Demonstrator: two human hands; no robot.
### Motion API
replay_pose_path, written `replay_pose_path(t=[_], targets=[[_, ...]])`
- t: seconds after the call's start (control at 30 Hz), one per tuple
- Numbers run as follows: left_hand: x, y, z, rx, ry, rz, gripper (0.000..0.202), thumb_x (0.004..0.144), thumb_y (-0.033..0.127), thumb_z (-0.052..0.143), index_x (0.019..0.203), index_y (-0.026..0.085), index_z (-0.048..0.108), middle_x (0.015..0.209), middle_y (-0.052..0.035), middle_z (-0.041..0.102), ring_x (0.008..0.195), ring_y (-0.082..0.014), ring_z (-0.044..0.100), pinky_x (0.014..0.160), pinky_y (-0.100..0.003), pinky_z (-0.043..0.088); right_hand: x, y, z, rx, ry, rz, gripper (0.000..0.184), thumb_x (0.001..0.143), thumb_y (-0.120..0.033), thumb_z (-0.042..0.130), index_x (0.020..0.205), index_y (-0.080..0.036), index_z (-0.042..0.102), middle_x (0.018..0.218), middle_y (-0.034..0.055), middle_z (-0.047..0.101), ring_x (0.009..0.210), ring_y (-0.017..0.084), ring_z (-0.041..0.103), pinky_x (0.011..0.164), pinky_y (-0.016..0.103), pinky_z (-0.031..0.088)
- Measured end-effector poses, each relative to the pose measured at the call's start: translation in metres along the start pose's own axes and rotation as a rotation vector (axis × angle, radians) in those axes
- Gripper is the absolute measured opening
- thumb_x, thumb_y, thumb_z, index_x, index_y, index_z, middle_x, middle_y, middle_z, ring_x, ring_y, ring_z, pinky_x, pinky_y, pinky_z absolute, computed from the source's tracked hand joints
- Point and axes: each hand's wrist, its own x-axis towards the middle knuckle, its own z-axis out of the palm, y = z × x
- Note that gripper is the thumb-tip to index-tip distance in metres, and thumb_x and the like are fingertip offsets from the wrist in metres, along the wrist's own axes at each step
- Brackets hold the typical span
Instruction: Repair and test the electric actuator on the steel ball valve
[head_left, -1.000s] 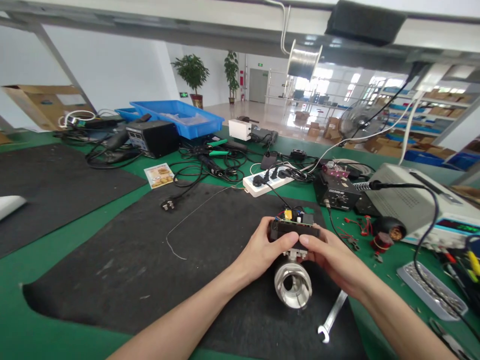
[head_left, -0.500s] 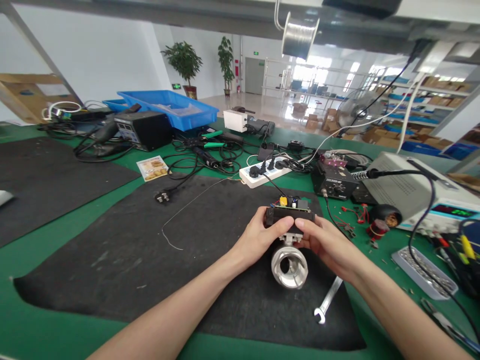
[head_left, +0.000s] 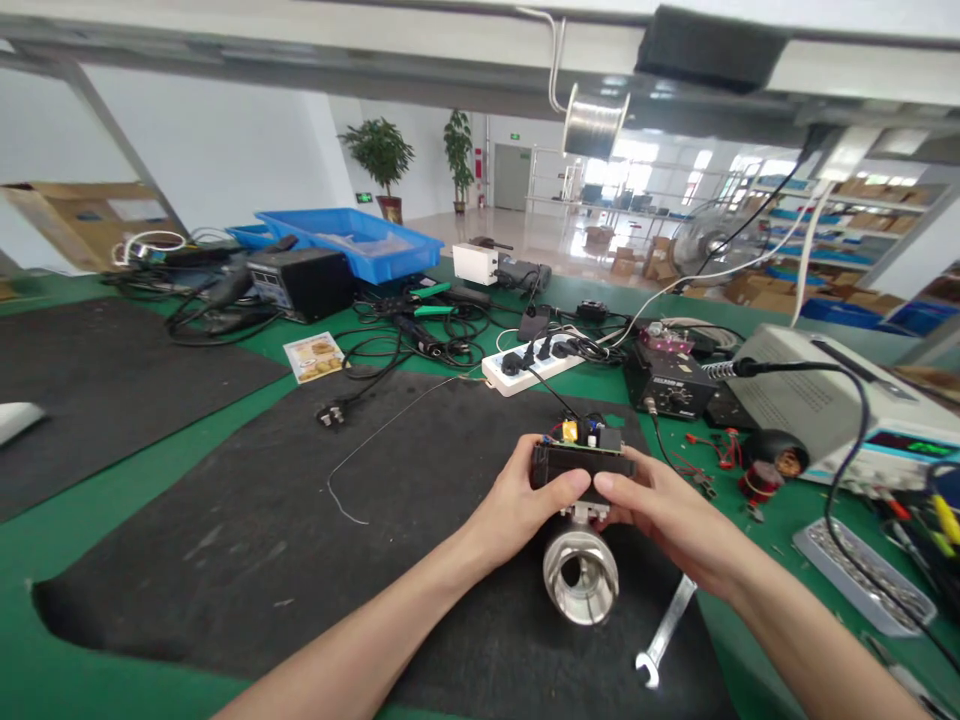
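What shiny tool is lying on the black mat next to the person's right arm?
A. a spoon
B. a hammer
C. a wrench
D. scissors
C. A silver wrench with an open jaw end lies flat on the mat, just right of the metal valve that both hands grip.

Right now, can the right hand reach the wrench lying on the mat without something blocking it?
Probably yes. The wrench lies bare on the black mat, just below the right hand, with nothing between them. But that hand now grips the black actuator box together with the left hand.
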Motion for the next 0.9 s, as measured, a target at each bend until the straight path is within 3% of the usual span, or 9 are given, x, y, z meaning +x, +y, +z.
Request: replay_pose_path(t=[0.2, 0.33, 0.47, 0.57, 0.67, 0.8, 0.9], targets=[[-0.005, -0.001, 0.001, -0.046, -0.063, 0.040, 0.063, 0.083, 0.054, 0.081, 0.126, 0.020, 0.050, 0.115, -0.0084, 0.068, 0.103, -0.0268, 0.066, 0.091, -0.039, 0.051, -0.006, -0.011, -0.007, -0.145, -0.059, -0.005, 0.062, 0.079, -0.047, 0.086, 0.132, -0.023, 0.064, 0.121, 0.0086, 0.071, 0.098, 0.024, 0.067, 0.083, 0.035, 0.055], [-0.007, -0.001, 0.002, -0.061, -0.071, 0.072, 0.063, 0.082, 0.051, 0.083, 0.127, 0.021, 0.050, 0.120, -0.0089, 0.068, 0.110, -0.0280, 0.064, 0.096, -0.040, 0.049, -0.010, -0.016, -0.016, -0.135, -0.128, -0.020, 0.069, 0.077, -0.045, 0.088, 0.138, -0.026, 0.061, 0.135, 0.0096, 0.066, 0.113, 0.027, 0.067, 0.102, 0.042, 0.052], [-0.008, 0.001, 0.003, -0.099, -0.093, 0.076, 0.061, 0.083, 0.049, 0.083, 0.126, 0.022, 0.050, 0.125, -0.0091, 0.067, 0.111, -0.0262, 0.063, 0.099, -0.039, 0.047, -0.018, -0.027, -0.034, -0.271, -0.019, -0.042, 0.085, 0.067, -0.053, 0.093, 0.141, -0.029, 0.059, 0.142, 0.0138, 0.061, 0.126, 0.035, 0.060, 0.108, 0.052, 0.049], [-0.007, 0.001, 0.001, -0.111, -0.073, 0.056, 0.061, 0.082, 0.050, 0.083, 0.124, 0.021, 0.050, 0.121, -0.0087, 0.067, 0.108, -0.0254, 0.063, 0.097, -0.038, 0.047, -0.007, -0.042, -0.045, -0.393, 0.065, -0.122, 0.069, 0.081, -0.059, 0.081, 0.140, -0.030, 0.060, 0.142, 0.0132, 0.062, 0.129, 0.034, 0.059, 0.109, 0.052, 0.049], [-0.006, -0.001, -0.002, -0.102, -0.041, 0.032, 0.058, 0.083, 0.052, 0.082, 0.121, 0.020, 0.052, 0.114, -0.0075, 0.068, 0.103, -0.0243, 0.063, 0.093, -0.037, 0.048, 0.041, -0.062, -0.053, -0.629, 0.200, -0.281, 0.051, 0.096, -0.061, 0.059, 0.135, -0.028, 0.064, 0.134, 0.0104, 0.069, 0.120, 0.029, 0.066, 0.105, 0.047, 0.052], [-0.004, -0.003, -0.006, -0.098, -0.032, 0.004, 0.059, 0.082, 0.055, 0.081, 0.120, 0.021, 0.052, 0.111, -0.0069, 0.069, 0.101, -0.0244, 0.064, 0.089, -0.036, 0.049, 0.146, -0.085, -0.064, -0.883, 0.344, -0.378, 0.047, 0.100, -0.057, 0.055, 0.122, -0.018, 0.071, 0.128, 0.0120, 0.070, 0.122, 0.031, 0.063, 0.112, 0.051, 0.043], [-0.003, -0.002, -0.008, -0.100, -0.043, -0.016, 0.062, 0.080, 0.057, 0.081, 0.121, 0.021, 0.052, 0.112, -0.0074, 0.070, 0.103, -0.0262, 0.065, 0.089, -0.036, 0.049, 0.214, -0.090, -0.072, -1.069, 0.377, -0.366, 0.041, 0.103, -0.051, 0.054, 0.118, -0.015, 0.068, 0.124, 0.0112, 0.070, 0.119, 0.026, 0.065, 0.108, 0.052, 0.047]])
